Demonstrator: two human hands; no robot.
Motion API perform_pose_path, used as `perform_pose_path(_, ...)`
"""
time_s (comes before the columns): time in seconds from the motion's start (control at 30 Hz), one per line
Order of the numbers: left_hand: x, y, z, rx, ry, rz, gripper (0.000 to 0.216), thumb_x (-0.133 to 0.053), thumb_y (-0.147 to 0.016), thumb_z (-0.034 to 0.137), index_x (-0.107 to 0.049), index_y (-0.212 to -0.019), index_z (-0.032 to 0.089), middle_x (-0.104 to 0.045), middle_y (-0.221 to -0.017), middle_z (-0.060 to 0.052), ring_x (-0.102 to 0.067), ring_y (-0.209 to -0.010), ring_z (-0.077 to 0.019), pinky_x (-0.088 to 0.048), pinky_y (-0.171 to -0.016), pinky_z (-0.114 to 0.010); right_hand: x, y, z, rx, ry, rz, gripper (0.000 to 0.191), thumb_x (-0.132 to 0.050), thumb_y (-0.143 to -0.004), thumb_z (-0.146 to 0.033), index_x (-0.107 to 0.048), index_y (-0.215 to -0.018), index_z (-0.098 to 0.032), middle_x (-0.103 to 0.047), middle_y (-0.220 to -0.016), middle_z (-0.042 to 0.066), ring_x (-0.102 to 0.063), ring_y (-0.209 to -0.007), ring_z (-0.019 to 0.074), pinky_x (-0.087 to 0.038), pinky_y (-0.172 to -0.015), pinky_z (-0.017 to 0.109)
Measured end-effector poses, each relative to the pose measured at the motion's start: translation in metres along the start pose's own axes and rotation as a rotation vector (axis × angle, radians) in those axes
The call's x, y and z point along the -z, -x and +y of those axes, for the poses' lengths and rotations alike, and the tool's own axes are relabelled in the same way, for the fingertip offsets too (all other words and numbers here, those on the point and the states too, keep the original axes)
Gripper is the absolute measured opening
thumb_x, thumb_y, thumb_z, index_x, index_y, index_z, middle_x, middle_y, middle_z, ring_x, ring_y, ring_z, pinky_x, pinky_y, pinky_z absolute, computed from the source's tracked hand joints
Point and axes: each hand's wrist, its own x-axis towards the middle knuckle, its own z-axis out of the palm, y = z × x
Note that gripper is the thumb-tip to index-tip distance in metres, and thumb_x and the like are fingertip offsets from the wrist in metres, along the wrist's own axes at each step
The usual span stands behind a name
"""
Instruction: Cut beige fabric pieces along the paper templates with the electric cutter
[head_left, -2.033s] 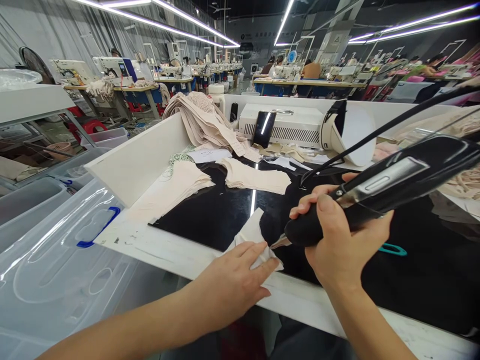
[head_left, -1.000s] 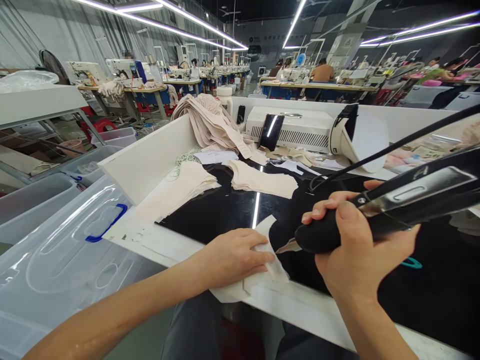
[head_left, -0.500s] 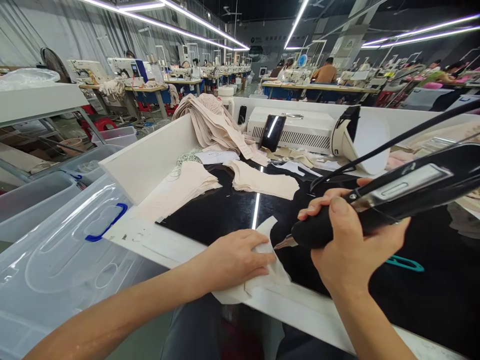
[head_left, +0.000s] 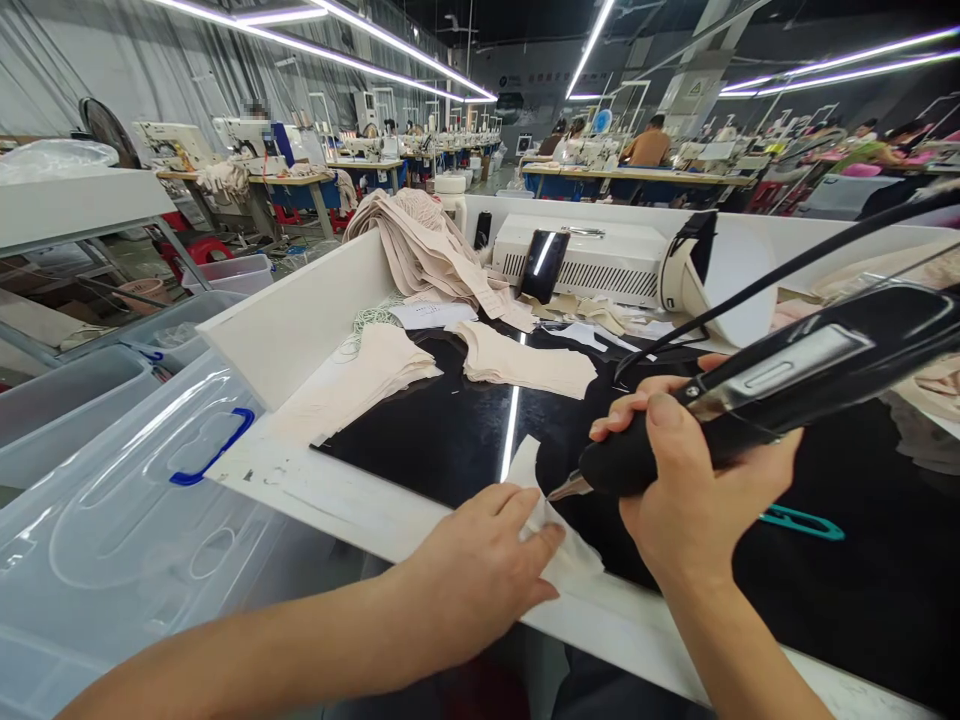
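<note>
Currently, the left hand [head_left: 487,562] lies back-up over a pale fabric piece [head_left: 576,553], its digits slightly apart and bent toward the cloth; whether they pinch it or only press on it cannot be told. The right hand [head_left: 686,475] is wrapped round a black handheld tool [head_left: 814,375], thumb along the upper side. The tool slants down to the left, and its pointed metal tip [head_left: 571,487] sits at the right edge of the fabric piece; actual contact cannot be confirmed.

Fabric piece: off-white, thin-looking, matte. The far end is a narrow tab with a squared tip; the right side curves inward, then the cloth widens toward the near end. Creased beside the fingers; middle partly covered by the left hand. Layer count not readable. Location: near edge of a glossy black sheet [head_left: 420,450], the near part reaching the white border of the tabletop [head_left: 322,500].

Beyond the hands, on the black sheet: a stack of beige cut pieces [head_left: 529,360] with curved sides, well apart from the fabric piece. To its left, a second beige stack [head_left: 375,370], partly on the white surface. A teal looped item [head_left: 806,523] lies right of the right wrist.

Farther back: a draped bundle of beige strips [head_left: 427,245], a dark phone [head_left: 544,265] propped against a white vented box [head_left: 600,250]. Left of the tabletop, a clear plastic bin [head_left: 135,540] with a blue clip [head_left: 212,452].
</note>
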Motion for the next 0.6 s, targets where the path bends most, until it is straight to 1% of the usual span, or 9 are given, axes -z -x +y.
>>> perform_pose_path(0.07,0.006,-0.002,0.002,0.013,-0.002,-0.011,0.035,-0.073,-0.131,0.045,-0.088,-0.127,0.014,-0.089,-0.139,-0.02,-0.085,-0.132,-0.0327,-0.071,-0.113,-0.041,0.003,0.0,0.0,0.002,-0.007,-0.008,0.054,-0.109,-0.083,-0.043,-0.069,-0.118,-0.034,-0.077,-0.086,-0.011,-0.07,-0.057,0.017,-0.068,-0.053,0.036)
perform_pose_path(0.1,0.007,-0.004,-0.001,0.027,0.016,-0.011,0.032,-0.069,-0.133,0.039,-0.087,-0.123,0.015,-0.089,-0.134,-0.019,-0.085,-0.127,-0.0316,-0.071,-0.11,-0.041,0.005,0.001,0.0,0.006,-0.004,-0.01,0.056,-0.11,-0.083,-0.045,-0.069,-0.119,-0.035,-0.077,-0.086,-0.011,-0.07,-0.057,0.0171,-0.068,-0.053,0.036)
perform_pose_path(0.17,0.004,-0.009,-0.017,0.047,0.078,-0.006,0.027,-0.063,-0.132,0.023,-0.086,-0.123,0.014,-0.088,-0.124,-0.016,-0.086,-0.12,-0.0294,-0.072,-0.108,-0.04,0.007,0.001,0.001,0.01,-0.001,-0.012,0.058,-0.112,-0.083,-0.049,-0.07,-0.12,-0.034,-0.077,-0.087,-0.011,-0.07,-0.057,0.017,-0.069,-0.054,0.037)
perform_pose_path(0.2,0.001,-0.011,-0.029,0.035,0.121,0.001,0.024,-0.062,-0.129,0.015,-0.086,-0.125,0.013,-0.088,-0.127,-0.015,-0.086,-0.121,-0.0287,-0.072,-0.11,-0.039,0.008,0.002,0.001,0.01,-0.005,-0.013,0.059,-0.113,-0.083,-0.05,-0.07,-0.119,-0.034,-0.077,-0.087,-0.01,-0.071,-0.058,0.0167,-0.069,-0.054,0.037)
perform_pose_path(0.23,-0.003,-0.014,-0.041,0.009,0.166,0.003,0.024,-0.062,-0.127,0.01,-0.086,-0.128,0.013,-0.088,-0.133,-0.016,-0.086,-0.126,-0.028,-0.072,-0.115,-0.038,0.008,0.003,0.002,0.009,-0.011,-0.012,0.059,-0.114,-0.083,-0.052,-0.07,-0.118,-0.033,-0.077,-0.088,-0.01,-0.071,-0.058,0.0163,-0.069,-0.054,0.036)
perform_pose_path(0.33,-0.016,-0.02,-0.073,-0.09,0.278,-0.004,0.027,-0.064,-0.126,0.009,-0.087,-0.135,0.016,-0.09,-0.144,-0.016,-0.086,-0.137,-0.0285,-0.071,-0.122,-0.039,0.01,0.004,0.002,-0.004,-0.019,-0.018,0.06,-0.116,-0.083,-0.054,-0.069,-0.114,-0.032,-0.077,-0.089,-0.009,-0.071,-0.061,0.0148,-0.068,-0.057,0.033)
perform_pose_path(0.4,-0.023,-0.021,-0.087,-0.137,0.348,-0.015,0.03,-0.063,-0.126,0.009,-0.089,-0.138,0.017,-0.091,-0.143,-0.015,-0.087,-0.138,-0.028,-0.072,-0.122,-0.039,0.01,0.005,0.002,-0.005,-0.01,-0.029,0.059,-0.116,-0.085,-0.055,-0.069,-0.113,-0.032,-0.077,-0.09,-0.01,-0.071,-0.063,0.0142,-0.068,-0.059,0.032)
perform_pose_path(0.47,-0.028,-0.019,-0.095,-0.157,0.401,0.0,0.03,-0.064,-0.127,0.01,-0.09,-0.141,0.016,-0.092,-0.142,-0.017,-0.088,-0.137,-0.0282,-0.072,-0.122,-0.039,0.011,0.006,0.002,-0.005,-0.004,-0.033,0.058,-0.115,-0.086,-0.055,-0.07,-0.115,-0.032,-0.077,-0.09,-0.01,-0.071,-0.064,0.0139,-0.068,-0.06,0.032)
perform_pose_path(0.6,-0.03,-0.012,-0.1,-0.122,0.46,0.039,0.028,-0.068,-0.129,0.017,-0.09,-0.147,0.015,-0.092,-0.144,-0.017,-0.089,-0.135,-0.0281,-0.071,-0.122,-0.037,0.011,0.006,0.002,-0.015,-0.008,-0.03,0.058,-0.115,-0.086,-0.055,-0.071,-0.118,-0.032,-0.078,-0.091,-0.01,-0.071,-0.064,0.0137,-0.067,-0.06,0.032)
